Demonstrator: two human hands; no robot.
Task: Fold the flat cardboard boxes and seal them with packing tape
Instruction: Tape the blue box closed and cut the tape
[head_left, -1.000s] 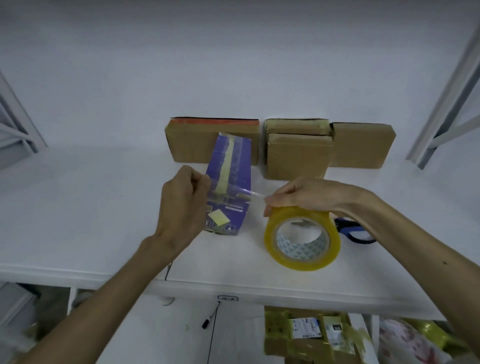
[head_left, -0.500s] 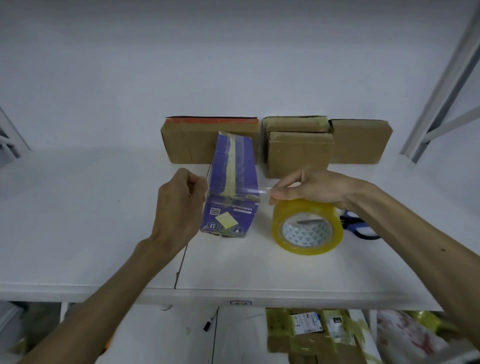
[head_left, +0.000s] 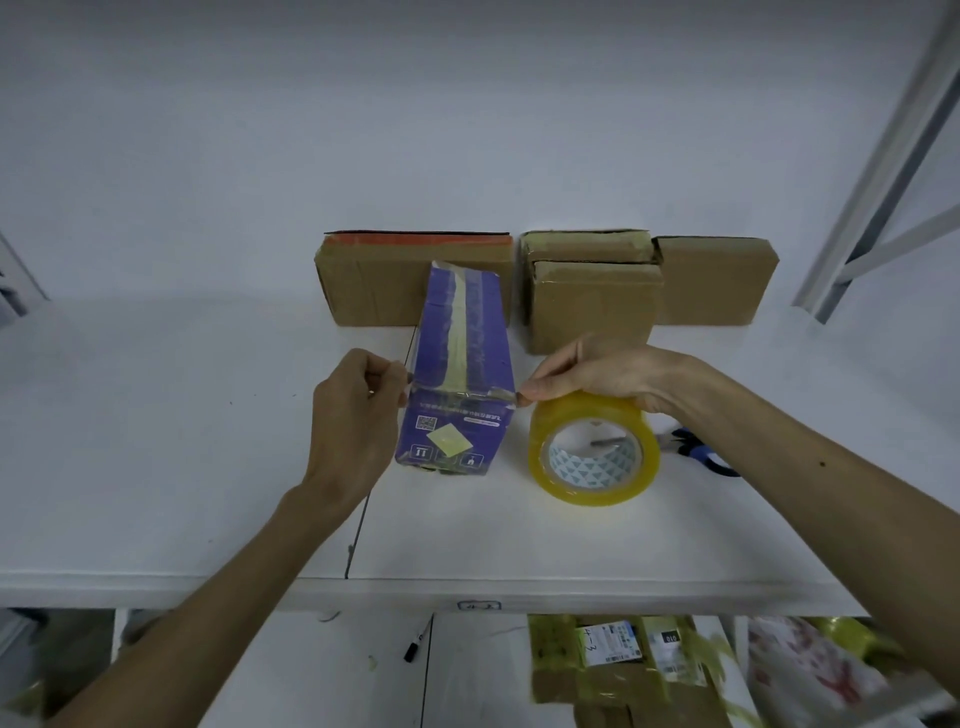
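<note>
A: Where was the purple box (head_left: 457, 374)?

B: It lay in the middle of the white table (head_left: 208, 467), with its short end facing the person. A clear tape strip (head_left: 467, 396) was stretched across its top front edge.

A: What were the hands doing?

B: The left hand (head_left: 353, 415) had its fingers curled. It pinched the loose end of the strip, just beside the box's left side. The right hand (head_left: 597, 371) sat on top of the yellow tape roll (head_left: 595, 447) and held it. Its thumb and finger pinched the tape by the box's right corner. The roll stood on its edge, just right of the box.

A: What could have gone wrong?

B: I think the tape could have gone on crooked or wrinkly if one hand pulled harder than the other. If it went loose, it could have stuck to itself. The box looked light, so a hard tug might have slid it or tipped it.

A: Anything else?

B: The strip was not yet cut from the roll. The blue scissors (head_left: 701, 452) lay behind the right wrist, and both hands were busy. Four brown boxes (head_left: 415, 280) stood at the back by the wall.
</note>
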